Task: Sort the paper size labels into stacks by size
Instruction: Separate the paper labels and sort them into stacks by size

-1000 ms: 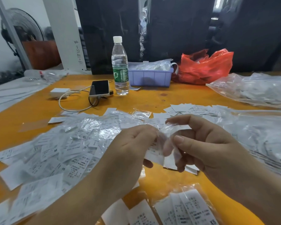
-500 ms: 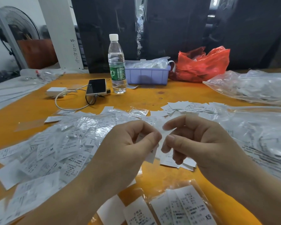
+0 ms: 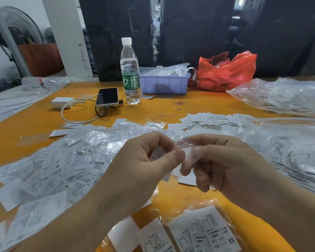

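Head view, the only one I have. Both hands meet at the centre of the frame. My left hand (image 3: 144,159) has thumb and forefinger pinched on a small paper label (image 3: 159,153), its print facing me but too small to read. My right hand (image 3: 224,164) pinches a clear plastic sleeve (image 3: 188,146) that sits right against that label; my guess is the label is being drawn out of the sleeve, though I cannot tell whether it is fully free.

The unsorted pile of labels (image 3: 62,164) spreads across the left and middle of the orange table (image 3: 171,106), many pieces in sleeves, with M, S and XL marks showing. A small loose stack (image 3: 207,119) lies right of centre, above the hands. At the bottom right a bagged XS stack (image 3: 207,231) sits nearest me. Towards the top are a water bottle (image 3: 130,71), a phone (image 3: 107,97), a purple bin (image 3: 164,84) and a red bag (image 3: 225,71).

What worries me: the size mark is hidden under the left thumb, so a hasty drop could put the label on the wrong stack. The sleeve is slick and may cling, dragging the label along. My forearms hang over the pile and the XS bag, and a careless sweep could scatter and mix them.
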Motion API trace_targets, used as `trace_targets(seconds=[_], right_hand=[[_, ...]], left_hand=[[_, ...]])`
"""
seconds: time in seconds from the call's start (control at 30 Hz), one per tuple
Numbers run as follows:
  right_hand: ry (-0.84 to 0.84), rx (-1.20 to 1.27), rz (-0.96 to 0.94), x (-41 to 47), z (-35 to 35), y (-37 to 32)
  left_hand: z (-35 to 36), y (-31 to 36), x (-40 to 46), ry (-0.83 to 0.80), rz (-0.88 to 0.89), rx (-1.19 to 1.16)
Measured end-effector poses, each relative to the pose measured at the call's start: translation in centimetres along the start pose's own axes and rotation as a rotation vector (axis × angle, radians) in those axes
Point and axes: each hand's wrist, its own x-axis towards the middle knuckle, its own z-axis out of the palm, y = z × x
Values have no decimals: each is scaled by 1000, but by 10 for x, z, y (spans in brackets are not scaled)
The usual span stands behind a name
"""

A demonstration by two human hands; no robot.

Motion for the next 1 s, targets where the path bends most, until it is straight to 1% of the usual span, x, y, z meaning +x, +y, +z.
trace_targets(seconds=[0.1,0.2,0.3,0.43,0.6,0.7,0.8,0.87,1.0], right_hand=[[-23,-32,31,1,0,2],[-6,-51,17,1,0,2],[34,-97,-35,0,2,1],[110,-77,-60,1,1,-2],[32,-82,13,1,3,-1],[11,-90,5,0,2,-1],[75,-106,-29,1,2,-1],[118,-48,-52,1,2,-2],[241,63,-111,3,-2,-3]], left_hand=[[1,1,-1,-30,31,-43],[1,1,0,-47,37,-60],[0,1,-1,-56,36,-45],[0,-1,0,-43,39,-34],[1,1,-1,-79,41,-99],[1,0,0,-92,42,-96],[2,-2,0,-106,48,-58],[2,-2,1,-107,42,-50],[-1,-1,1,-61,17,-64]])
